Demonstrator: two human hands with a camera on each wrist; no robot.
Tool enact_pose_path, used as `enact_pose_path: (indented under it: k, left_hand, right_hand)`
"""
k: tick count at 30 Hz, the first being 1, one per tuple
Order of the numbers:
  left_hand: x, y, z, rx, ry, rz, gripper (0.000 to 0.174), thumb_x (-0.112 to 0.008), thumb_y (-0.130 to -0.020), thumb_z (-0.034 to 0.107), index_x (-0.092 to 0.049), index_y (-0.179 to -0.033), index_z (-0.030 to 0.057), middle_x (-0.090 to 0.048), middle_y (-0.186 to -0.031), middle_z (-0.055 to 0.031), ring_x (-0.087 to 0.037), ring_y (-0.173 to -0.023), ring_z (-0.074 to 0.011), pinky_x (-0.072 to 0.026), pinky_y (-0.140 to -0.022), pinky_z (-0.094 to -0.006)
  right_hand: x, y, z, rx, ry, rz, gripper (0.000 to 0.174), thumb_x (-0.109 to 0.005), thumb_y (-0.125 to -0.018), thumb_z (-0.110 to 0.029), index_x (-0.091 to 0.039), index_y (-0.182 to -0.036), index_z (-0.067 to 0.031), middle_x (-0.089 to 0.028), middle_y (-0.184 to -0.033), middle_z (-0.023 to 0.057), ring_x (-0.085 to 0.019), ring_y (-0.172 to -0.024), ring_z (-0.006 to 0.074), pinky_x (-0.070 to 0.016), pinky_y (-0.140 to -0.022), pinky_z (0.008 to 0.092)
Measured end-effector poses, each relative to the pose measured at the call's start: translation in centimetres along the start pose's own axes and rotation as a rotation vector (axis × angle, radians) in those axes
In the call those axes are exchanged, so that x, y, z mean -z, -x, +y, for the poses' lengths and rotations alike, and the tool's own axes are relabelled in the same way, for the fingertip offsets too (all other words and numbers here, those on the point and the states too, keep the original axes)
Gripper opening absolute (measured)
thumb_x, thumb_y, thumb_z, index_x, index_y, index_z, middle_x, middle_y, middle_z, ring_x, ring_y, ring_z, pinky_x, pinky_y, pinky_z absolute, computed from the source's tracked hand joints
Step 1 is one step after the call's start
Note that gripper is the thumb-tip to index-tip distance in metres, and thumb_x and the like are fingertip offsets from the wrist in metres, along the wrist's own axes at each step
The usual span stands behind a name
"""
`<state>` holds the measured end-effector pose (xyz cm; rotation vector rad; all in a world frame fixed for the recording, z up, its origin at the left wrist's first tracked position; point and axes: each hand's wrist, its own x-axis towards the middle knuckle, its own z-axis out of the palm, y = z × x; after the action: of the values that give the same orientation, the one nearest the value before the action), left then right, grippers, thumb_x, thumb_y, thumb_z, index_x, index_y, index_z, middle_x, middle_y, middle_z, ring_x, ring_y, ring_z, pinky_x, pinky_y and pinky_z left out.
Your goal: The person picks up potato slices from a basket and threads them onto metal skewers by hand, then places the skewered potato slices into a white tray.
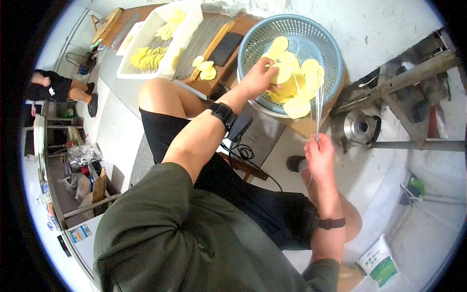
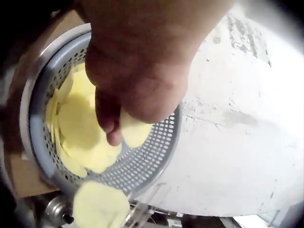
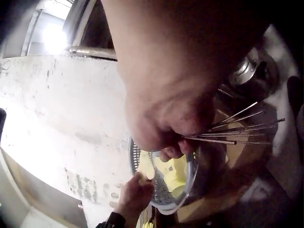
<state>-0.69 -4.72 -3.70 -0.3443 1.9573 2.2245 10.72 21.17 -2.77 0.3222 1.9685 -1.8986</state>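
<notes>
A thin round yellow slice (image 2: 135, 130), like a potato slice, is pinched between the thumb and fingers of my left hand (image 1: 260, 78). This hand is over the blue-grey colander (image 1: 333, 48), where a heap of similar slices (image 2: 78, 126) lies. My right hand (image 1: 320, 155) grips a bundle of thin metal skewers (image 3: 237, 135) just in front of the colander. At the far ends of the skewers hang several threaded slices (image 1: 312, 78), close to the left hand. In the right wrist view the back of the right hand hides most of its grip.
A white tub (image 1: 194, 19) with more slices stands on the wooden bench at the left. Beside it lie many skewers (image 1: 206, 36), a black phone (image 1: 227, 48) and a few loose slices (image 1: 206, 70). A metal kettle (image 1: 360, 126) stands at right, below a metal frame (image 1: 404, 78).
</notes>
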Motion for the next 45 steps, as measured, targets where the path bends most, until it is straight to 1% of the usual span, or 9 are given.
enact_pose_path:
  k: [1, 3, 4, 5, 7, 10, 23, 34, 45]
  left_hand:
    - [-0.2, 0.2, 0.3, -0.006, 0.001, 0.001, 0.031, -0.053, -0.094, 0.017, -0.042, -0.117, -0.0004, -0.06, -0.101, -0.0136, -0.065, -0.072, -0.0186, -0.0524, -0.06, -0.026]
    - [-0.8, 0.7, 0.7, -0.02, 0.139, -0.008, 0.022, -0.055, -0.095, 0.015, -0.044, -0.112, 0.0061, -0.061, -0.099, -0.0072, -0.061, -0.073, -0.013, -0.0509, -0.06, -0.024]
    - [-0.9, 1.1, 1.0, -0.054, 0.232, -0.038, 0.031, -0.063, -0.089, 0.012, -0.049, -0.115, 0.0017, -0.061, -0.098, -0.006, -0.06, -0.07, -0.0123, -0.05, -0.062, -0.0234]
    - [-0.8, 0.9, 0.9, -0.059, 0.232, -0.037, 0.031, -0.063, -0.089, 0.012, -0.049, -0.115, 0.0017, -0.061, -0.098, -0.006, -0.06, -0.07, -0.0123, -0.05, -0.062, -0.0234]
    - [-0.6, 0.7, 0.7, -0.024, 0.283, -0.053, 0.025, -0.063, -0.088, 0.011, -0.055, -0.111, 0.0024, -0.062, -0.095, -0.0036, -0.057, -0.069, -0.0105, -0.049, -0.064, -0.0236]
    - [-0.5, 0.8, 1.1, 0.003, 0.3, -0.022, 0.019, -0.06, -0.091, 0.01, -0.056, -0.109, 0.0046, -0.062, -0.094, -0.0018, -0.056, -0.068, -0.0094, -0.0474, -0.062, -0.0229]
    - [-1.8, 1.3, 1.5, -0.013, 0.365, 0.002, 0.022, -0.063, -0.089, 0.011, -0.058, -0.109, 0.0058, -0.064, -0.1, -0.0025, -0.061, -0.08, -0.011, -0.0468, -0.065, -0.0236]
    - [-1.8, 0.8, 1.9, -0.057, 0.412, 0.012, 0.022, -0.061, -0.088, 0.006, -0.054, -0.108, 0.0009, -0.061, -0.092, -0.0064, -0.058, -0.071, -0.0122, -0.0492, -0.061, -0.0236]
    - [-1.9, 0.8, 2.0, -0.043, 0.398, 0.003, 0.02, -0.059, -0.089, 0.005, -0.054, -0.108, -0.0006, -0.06, -0.088, -0.0067, -0.054, -0.067, -0.0104, -0.0472, -0.06, -0.0222]
  right_hand:
    - [-0.1, 0.0, 0.1, 0.007, 0.024, -0.021, 0.008, -0.051, -0.094, -0.011, -0.052, -0.094, -0.0032, -0.056, -0.068, 0.0016, -0.045, -0.051, 0.0055, -0.0354, -0.045, 0.0208]
    - [0.0, -0.1, 0.6, 0.009, 0.022, -0.023, 0.008, -0.051, -0.094, -0.011, -0.052, -0.095, -0.0029, -0.056, -0.068, 0.0018, -0.045, -0.051, 0.0056, -0.0354, -0.045, 0.0207]
    - [0.0, -0.1, 0.6, 0.007, 0.018, -0.024, 0.008, -0.052, -0.094, -0.011, -0.052, -0.095, -0.0027, -0.056, -0.068, 0.0019, -0.045, -0.051, 0.0056, -0.0354, -0.045, 0.0207]
    - [0.1, 0.0, 0.5, 0.011, 0.019, -0.025, 0.008, -0.052, -0.094, -0.011, -0.052, -0.095, -0.0027, -0.056, -0.068, 0.0019, -0.045, -0.051, 0.0056, -0.0354, -0.045, 0.0207]
    - [0.0, 0.2, 0.3, -0.002, 0.017, -0.031, 0.008, -0.051, -0.094, -0.01, -0.052, -0.096, -0.0022, -0.056, -0.068, 0.0022, -0.045, -0.051, 0.0058, -0.0354, -0.045, 0.0206]
    - [-0.1, 0.4, 0.2, 0.016, 0.017, -0.033, 0.009, -0.051, -0.094, -0.01, -0.052, -0.097, -0.0021, -0.057, -0.069, 0.0025, -0.045, -0.052, 0.0058, -0.0356, -0.045, 0.0208]
    - [-0.1, 1.1, -0.1, 0.025, -0.046, -0.072, 0.008, -0.051, -0.093, -0.009, -0.052, -0.098, -0.0021, -0.056, -0.069, 0.0021, -0.045, -0.052, 0.0056, -0.036, -0.045, 0.0208]
    - [0.0, 1.0, -0.1, 0.061, -0.041, -0.103, 0.009, -0.052, -0.094, -0.009, -0.052, -0.099, -0.0014, -0.055, -0.068, 0.0016, -0.044, -0.052, 0.0053, -0.035, -0.045, 0.0207]
    - [0.0, 1.0, 0.0, 0.086, -0.025, -0.101, 0.009, -0.052, -0.094, -0.009, -0.051, -0.099, -0.0015, -0.055, -0.068, 0.0017, -0.044, -0.053, 0.0054, -0.0349, -0.046, 0.0204]
